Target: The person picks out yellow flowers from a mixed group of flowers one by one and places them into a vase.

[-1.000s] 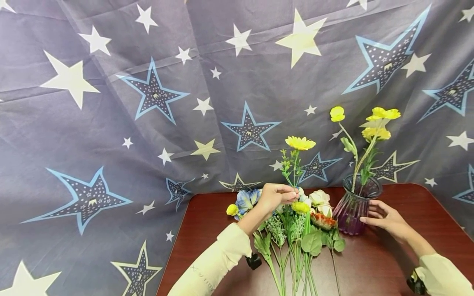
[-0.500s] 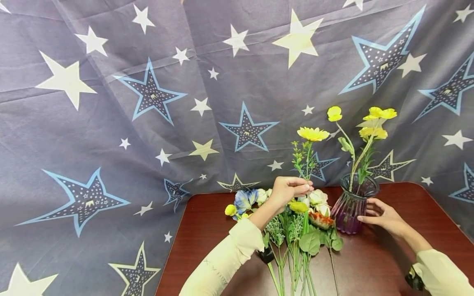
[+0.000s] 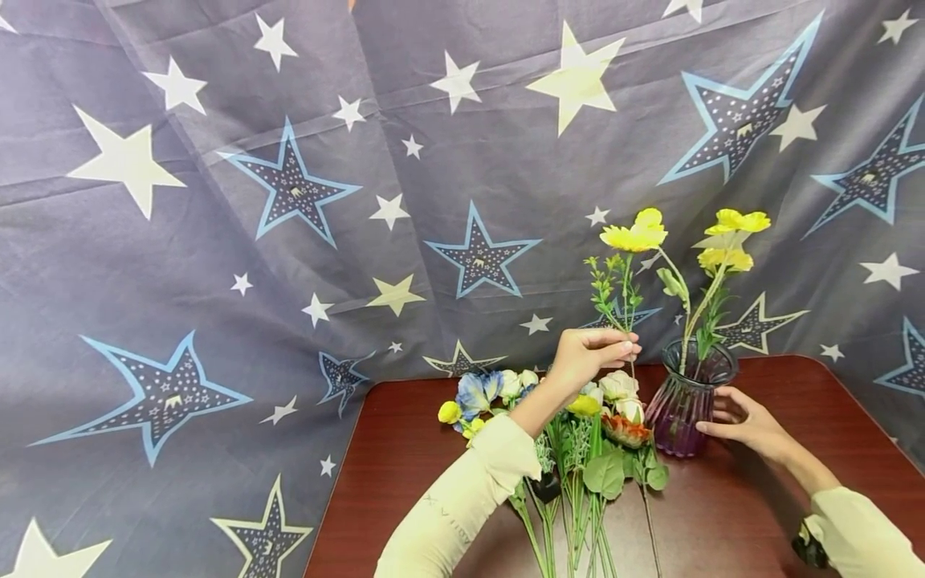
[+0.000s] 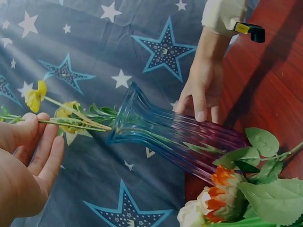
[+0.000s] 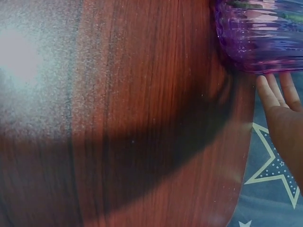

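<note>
My left hand pinches the thin green stem of a yellow daisy-like flower with small leafy sprigs. It holds this upright, left of the ribbed glass vase, and the stem's lower end is hard to make out. In the left wrist view, the pinched stem reaches toward the vase mouth. The vase fades from bluish grey at the rim to purple at the base. Yellow blooms on branching stems stand in it. My right hand touches the vase's right side with thumb and fairly straight fingers.
Left of the vase, a pile of artificial flowers lies on the reddish-brown table. It includes a blue bloom, white roses, an orange-red flower and green leaves. A grey star-patterned cloth hangs behind the table.
My left hand has moved right and slightly up with the yellow flower, bringing it closer to the vase. The right hand stays against the vase.
</note>
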The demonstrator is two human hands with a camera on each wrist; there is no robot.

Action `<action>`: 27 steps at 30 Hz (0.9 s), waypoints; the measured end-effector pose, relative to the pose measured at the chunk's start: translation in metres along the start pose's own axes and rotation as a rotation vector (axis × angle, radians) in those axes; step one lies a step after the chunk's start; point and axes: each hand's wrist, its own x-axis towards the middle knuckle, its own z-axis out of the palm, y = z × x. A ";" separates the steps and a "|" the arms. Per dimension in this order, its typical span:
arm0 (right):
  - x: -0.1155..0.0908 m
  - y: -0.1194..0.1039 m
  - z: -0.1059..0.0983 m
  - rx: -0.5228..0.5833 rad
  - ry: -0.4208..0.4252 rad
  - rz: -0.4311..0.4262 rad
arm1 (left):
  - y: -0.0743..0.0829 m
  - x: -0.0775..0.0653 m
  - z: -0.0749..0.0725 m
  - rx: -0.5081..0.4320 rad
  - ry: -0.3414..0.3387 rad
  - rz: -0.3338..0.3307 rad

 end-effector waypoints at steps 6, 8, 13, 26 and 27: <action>-0.002 0.005 0.002 0.056 -0.007 -0.006 | -0.002 0.007 0.009 -0.003 -0.024 0.038; -0.003 0.007 0.002 0.065 -0.005 -0.006 | -0.002 0.010 0.012 0.003 -0.029 0.047; -0.002 0.007 0.001 0.083 -0.006 0.003 | 0.001 0.017 0.017 0.028 -0.027 0.103; 0.000 0.008 0.000 0.124 -0.015 -0.026 | 0.007 0.033 0.035 0.041 -0.027 0.157; 0.000 0.008 0.001 0.122 -0.012 -0.024 | 0.006 0.034 0.036 0.043 -0.028 0.157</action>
